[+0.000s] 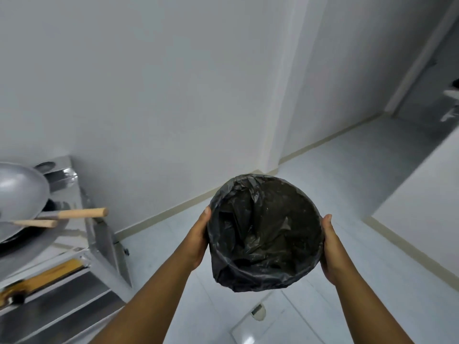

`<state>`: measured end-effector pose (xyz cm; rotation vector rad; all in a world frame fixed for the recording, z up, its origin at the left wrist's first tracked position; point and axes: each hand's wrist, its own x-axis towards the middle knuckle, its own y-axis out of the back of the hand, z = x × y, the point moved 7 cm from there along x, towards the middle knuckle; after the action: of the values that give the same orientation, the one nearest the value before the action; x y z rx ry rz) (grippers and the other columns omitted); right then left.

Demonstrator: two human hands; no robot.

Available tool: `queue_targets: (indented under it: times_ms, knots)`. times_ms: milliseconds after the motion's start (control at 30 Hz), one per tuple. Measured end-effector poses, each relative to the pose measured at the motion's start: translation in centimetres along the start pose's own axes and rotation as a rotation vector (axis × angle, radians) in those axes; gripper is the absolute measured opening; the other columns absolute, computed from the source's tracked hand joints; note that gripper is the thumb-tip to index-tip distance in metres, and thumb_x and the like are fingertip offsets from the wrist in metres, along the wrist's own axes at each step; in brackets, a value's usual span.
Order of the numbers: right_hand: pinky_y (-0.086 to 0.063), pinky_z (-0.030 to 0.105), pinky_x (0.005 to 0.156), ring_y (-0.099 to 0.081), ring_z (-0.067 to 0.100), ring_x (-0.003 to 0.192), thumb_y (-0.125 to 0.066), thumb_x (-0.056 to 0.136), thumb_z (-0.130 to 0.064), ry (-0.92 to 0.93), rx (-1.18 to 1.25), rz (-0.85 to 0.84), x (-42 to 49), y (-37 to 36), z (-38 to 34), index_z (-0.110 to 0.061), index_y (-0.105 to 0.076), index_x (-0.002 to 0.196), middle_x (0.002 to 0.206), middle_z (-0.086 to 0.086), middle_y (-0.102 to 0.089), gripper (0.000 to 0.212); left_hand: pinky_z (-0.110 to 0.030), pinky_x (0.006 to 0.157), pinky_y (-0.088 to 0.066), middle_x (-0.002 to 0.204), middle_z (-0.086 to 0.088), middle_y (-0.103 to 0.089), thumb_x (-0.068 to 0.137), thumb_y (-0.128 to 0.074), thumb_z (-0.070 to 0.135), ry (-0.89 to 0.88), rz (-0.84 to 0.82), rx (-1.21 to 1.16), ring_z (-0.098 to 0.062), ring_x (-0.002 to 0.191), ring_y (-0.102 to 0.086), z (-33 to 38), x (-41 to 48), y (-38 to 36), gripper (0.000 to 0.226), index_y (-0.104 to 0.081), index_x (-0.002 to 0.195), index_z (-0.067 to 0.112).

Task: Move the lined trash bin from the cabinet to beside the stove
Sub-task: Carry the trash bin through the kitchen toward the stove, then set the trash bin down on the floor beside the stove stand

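Two hands carry the trash bin (267, 232), which I see held up in the air above the pale tiled floor (372, 244), touching nothing else. It is round and dark, seen from above into its open mouth, and a black plastic liner (250, 219) fills it, crinkled and glossy, folded over the rim and bunched down the outer wall on the near side. The inside looks empty apart from the creased liner. My left hand (197, 240) presses flat against the bin's left wall, thumb up by the rim; my right hand (331, 249) clasps the opposite wall the same way, so both grip the bin between them.

Off to the left, well apart from the bin, stands the steel stove (99, 244), its right edge facing the bin. On its surface a grey wok (19, 194) rests with a wooden handle (82, 213) pointing toward the bin, a second wooden handle (34, 223) just below it. A floor drain (258, 312) sits in the tiles beneath the bin.
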<state>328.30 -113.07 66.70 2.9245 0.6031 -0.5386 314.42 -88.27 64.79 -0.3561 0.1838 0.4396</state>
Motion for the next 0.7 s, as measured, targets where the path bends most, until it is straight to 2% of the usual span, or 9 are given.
queue_targets:
  times_ms: [67,133,233,367,500,600,700]
  knots:
    - [-0.034,0.048,0.111,-0.04,0.031,0.139,-0.02,0.087,-0.07,0.004,-0.014,-0.051,3.2,-2.3,-0.8,-0.038,-0.048,0.136,0.152,0.004,-0.044,0.066,-0.043,0.113,-0.042,0.139,0.003,-0.067,0.087,-0.038,0.065,-0.013,0.061,-0.025,-0.021,0.133,-0.057,0.6,1.6,2.1,0.063,-0.06,0.137,0.034]
    - [-0.036,0.049,0.11,-0.042,0.031,0.137,-0.02,0.087,-0.07,0.003,-0.043,-0.108,6.0,-5.0,-1.4,-0.044,-0.054,0.122,0.15,0.003,-0.046,0.055,-0.042,0.113,-0.042,0.136,0.004,-0.068,0.087,-0.038,0.065,-0.023,0.126,-0.041,-0.02,0.132,-0.058,1.3,3.0,4.4,0.059,-0.064,0.132,0.036]
    - [-0.041,0.045,0.105,-0.05,0.024,0.126,-0.022,0.086,-0.071,-0.014,-0.08,-0.179,10.1,-9.1,-1.8,-0.047,-0.057,0.112,0.14,-0.002,-0.053,0.05,-0.039,0.108,-0.044,0.132,0.007,-0.071,0.086,-0.039,0.064,-0.018,0.2,-0.086,-0.019,0.13,-0.06,1.9,5.4,7.8,0.055,-0.067,0.126,0.039]
    - [-0.044,0.043,0.101,-0.051,0.018,0.118,-0.023,0.087,-0.071,-0.033,-0.132,-0.263,15.2,-14.6,-2.1,-0.048,-0.057,0.113,0.124,-0.01,-0.058,0.049,-0.042,0.107,-0.046,0.13,0.003,-0.072,0.082,-0.044,0.068,-0.006,0.307,-0.178,-0.024,0.128,-0.061,2.3,9.1,12.9,0.053,-0.073,0.117,0.041]
    - [-0.042,0.044,0.104,-0.05,0.02,0.122,-0.023,0.086,-0.072,-0.096,-0.169,-0.33,19.8,-19.0,-1.8,-0.046,-0.056,0.117,0.13,-0.007,-0.056,0.053,-0.044,0.109,-0.046,0.133,-0.002,-0.07,0.083,-0.043,0.065,0.011,0.391,-0.241,-0.026,0.129,-0.06,2.4,12.1,17.0,0.056,-0.068,0.123,0.035]
    - [-0.041,0.046,0.106,-0.048,0.023,0.131,-0.023,0.087,-0.074,-0.131,-0.164,-0.38,23.2,-22.0,-1.1,-0.047,-0.057,0.123,0.14,-0.005,-0.055,0.056,-0.037,0.105,-0.046,0.139,0.002,-0.065,0.087,-0.037,0.063,0.021,0.412,-0.198,-0.02,0.13,-0.058,2.4,13.9,19.7,0.053,-0.062,0.128,0.039]
    - [-0.042,0.048,0.107,-0.048,0.026,0.132,-0.024,0.085,-0.076,-0.184,-0.173,-0.431,26.4,-24.5,0.6,-0.045,-0.056,0.13,0.143,-0.004,-0.054,0.064,-0.029,0.098,-0.047,0.135,0.012,-0.064,0.088,-0.034,0.064,0.054,0.457,-0.176,-0.012,0.127,-0.058,1.4,15.1,21.8,0.05,-0.06,0.126,0.045]
